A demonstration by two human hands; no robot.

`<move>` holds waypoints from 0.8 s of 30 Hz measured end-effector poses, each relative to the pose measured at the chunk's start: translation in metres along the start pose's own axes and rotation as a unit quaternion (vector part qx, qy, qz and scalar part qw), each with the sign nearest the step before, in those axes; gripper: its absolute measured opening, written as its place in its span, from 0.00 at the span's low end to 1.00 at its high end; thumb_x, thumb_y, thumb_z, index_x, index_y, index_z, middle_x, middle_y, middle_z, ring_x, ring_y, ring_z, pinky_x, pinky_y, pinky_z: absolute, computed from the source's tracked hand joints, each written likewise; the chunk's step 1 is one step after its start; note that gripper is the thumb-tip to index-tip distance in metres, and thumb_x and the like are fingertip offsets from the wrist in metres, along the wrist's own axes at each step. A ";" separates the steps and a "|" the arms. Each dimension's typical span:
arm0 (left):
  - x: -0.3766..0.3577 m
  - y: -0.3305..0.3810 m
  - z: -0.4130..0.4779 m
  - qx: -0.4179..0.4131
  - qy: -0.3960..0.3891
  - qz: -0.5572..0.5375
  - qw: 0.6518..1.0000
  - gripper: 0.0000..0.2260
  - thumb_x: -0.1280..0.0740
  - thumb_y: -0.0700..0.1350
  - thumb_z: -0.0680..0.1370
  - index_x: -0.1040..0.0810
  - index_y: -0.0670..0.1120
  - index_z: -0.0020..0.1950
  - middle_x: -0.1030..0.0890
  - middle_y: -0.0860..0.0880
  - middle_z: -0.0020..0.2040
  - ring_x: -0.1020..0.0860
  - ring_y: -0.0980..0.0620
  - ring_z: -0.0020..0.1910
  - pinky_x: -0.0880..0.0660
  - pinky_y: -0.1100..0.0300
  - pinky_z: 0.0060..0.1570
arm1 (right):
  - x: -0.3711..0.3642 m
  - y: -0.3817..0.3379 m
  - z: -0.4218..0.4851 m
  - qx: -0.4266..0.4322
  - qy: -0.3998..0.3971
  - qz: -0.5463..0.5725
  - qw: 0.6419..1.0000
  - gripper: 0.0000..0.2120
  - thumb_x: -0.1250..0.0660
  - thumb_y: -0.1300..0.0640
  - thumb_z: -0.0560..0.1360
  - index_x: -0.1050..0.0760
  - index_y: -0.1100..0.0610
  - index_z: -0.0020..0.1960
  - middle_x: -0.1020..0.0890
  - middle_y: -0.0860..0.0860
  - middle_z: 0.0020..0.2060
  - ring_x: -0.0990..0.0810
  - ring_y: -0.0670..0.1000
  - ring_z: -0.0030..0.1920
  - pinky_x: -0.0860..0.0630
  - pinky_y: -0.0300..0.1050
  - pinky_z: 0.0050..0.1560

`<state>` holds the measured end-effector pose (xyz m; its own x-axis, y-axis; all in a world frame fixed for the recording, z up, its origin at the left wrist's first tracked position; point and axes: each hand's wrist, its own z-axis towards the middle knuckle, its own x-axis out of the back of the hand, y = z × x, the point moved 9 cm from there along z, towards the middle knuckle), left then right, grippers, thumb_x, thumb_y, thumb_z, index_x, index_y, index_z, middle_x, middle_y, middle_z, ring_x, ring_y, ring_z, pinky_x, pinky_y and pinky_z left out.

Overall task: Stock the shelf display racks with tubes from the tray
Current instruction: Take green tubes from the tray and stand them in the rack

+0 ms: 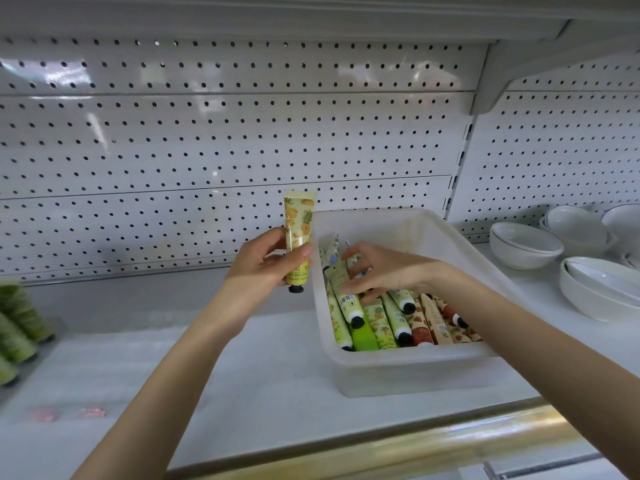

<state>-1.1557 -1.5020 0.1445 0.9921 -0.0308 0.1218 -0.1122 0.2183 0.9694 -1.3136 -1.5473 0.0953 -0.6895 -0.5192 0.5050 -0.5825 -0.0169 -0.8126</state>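
Observation:
My left hand (268, 261) grips a yellow pineapple-print tube (298, 230), held upright with its black cap down, just left of the tray. A translucent white tray (408, 362) stands on the shelf and holds several tubes in yellow, green and red prints. My right hand (379, 271) reaches into the tray with its fingers curled onto a pale green tube (346, 296) that lies slanted on the pile. A display rack with green tubes (15, 327) shows at the far left edge.
White bowls (526, 244) are stacked on the shelf to the right of the tray. A white pegboard wall (225, 140) backs the shelf. The shelf's front edge carries a shiny price rail (415, 441).

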 end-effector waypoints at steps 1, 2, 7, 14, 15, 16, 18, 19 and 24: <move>0.003 -0.001 0.000 0.001 0.005 0.003 1.000 0.07 0.33 0.43 0.75 0.22 0.44 0.53 0.18 0.50 0.45 0.18 0.52 0.47 0.19 0.58 0.44 | -0.002 0.000 0.000 0.000 -0.004 0.012 1.000 0.29 0.28 0.60 0.72 0.40 0.55 0.67 0.26 0.48 0.50 0.21 0.48 0.49 0.20 0.36 0.43; 0.005 -0.001 -0.001 0.002 0.010 0.006 1.000 0.08 0.33 0.43 0.76 0.22 0.44 0.53 0.18 0.50 0.44 0.18 0.52 0.47 0.19 0.58 0.44 | -0.004 0.000 -0.001 0.000 -0.009 0.024 1.000 0.29 0.28 0.60 0.71 0.40 0.54 0.65 0.26 0.48 0.49 0.21 0.48 0.49 0.20 0.36 0.44; 0.016 -0.006 -0.006 0.007 0.024 0.014 1.000 0.06 0.33 0.44 0.75 0.20 0.45 0.51 0.19 0.50 0.42 0.20 0.56 0.40 0.20 0.62 0.40 | -0.013 -0.005 -0.002 0.001 -0.039 0.075 0.996 0.21 0.29 0.65 0.71 0.32 0.57 0.61 0.20 0.52 0.49 0.19 0.45 0.47 0.21 0.36 0.44; 0.032 -0.004 -0.014 0.004 0.035 0.000 0.999 0.11 0.31 0.42 0.74 0.23 0.42 0.55 0.17 0.47 0.47 0.18 0.56 0.42 0.20 0.61 0.43 | 0.005 -0.022 -0.002 0.030 0.005 0.217 0.976 0.20 0.32 0.68 0.70 0.28 0.62 0.61 0.18 0.55 0.52 0.20 0.53 0.54 0.24 0.50 0.59; 0.034 -0.003 -0.015 0.002 0.035 -0.004 0.999 0.11 0.31 0.42 0.74 0.23 0.42 0.55 0.17 0.47 0.47 0.18 0.56 0.42 0.20 0.61 0.42 | 0.008 -0.028 -0.005 0.044 0.005 0.247 0.968 0.19 0.32 0.67 0.70 0.26 0.62 0.60 0.18 0.55 0.53 0.20 0.54 0.53 0.24 0.51 0.59; 0.036 -0.002 -0.016 0.000 0.035 -0.007 0.999 0.11 0.31 0.41 0.74 0.23 0.42 0.55 0.17 0.47 0.47 0.18 0.56 0.42 0.20 0.61 0.42 | 0.009 -0.035 -0.008 0.057 0.003 0.280 0.958 0.17 0.32 0.65 0.69 0.25 0.61 0.58 0.18 0.55 0.52 0.19 0.54 0.52 0.22 0.51 0.57; 0.041 0.001 -0.018 -0.004 0.034 -0.014 0.999 0.10 0.31 0.41 0.74 0.23 0.42 0.54 0.16 0.47 0.47 0.18 0.56 0.42 0.20 0.61 0.42 | 0.008 -0.048 -0.013 0.076 -0.006 0.348 0.934 0.16 0.34 0.63 0.69 0.25 0.61 0.56 0.18 0.54 0.49 0.18 0.52 0.47 0.19 0.49 0.50; 0.044 0.002 -0.018 -0.005 0.034 -0.017 0.999 0.09 0.31 0.41 0.74 0.23 0.43 0.54 0.16 0.47 0.47 0.18 0.56 0.42 0.20 0.60 0.43 | 0.005 -0.053 -0.015 0.081 -0.012 0.379 0.922 0.16 0.35 0.63 0.70 0.25 0.62 0.57 0.18 0.53 0.47 0.18 0.51 0.44 0.18 0.48 0.46; 0.055 0.003 -0.026 -0.006 0.031 -0.034 0.999 0.09 0.31 0.41 0.74 0.23 0.42 0.53 0.17 0.46 0.47 0.18 0.56 0.41 0.20 0.61 0.41 | -0.028 -0.067 -0.014 0.062 -0.026 0.453 0.889 0.16 0.42 0.63 0.77 0.31 0.61 0.65 0.19 0.52 0.44 0.19 0.48 0.40 0.20 0.41 0.39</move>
<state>-1.1000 -1.4780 0.1490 0.9990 0.0150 0.0412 -0.0436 0.2303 0.9721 -1.2615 -1.5194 0.1402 -0.8285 -0.4066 -0.3851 0.2560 0.3366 -0.9062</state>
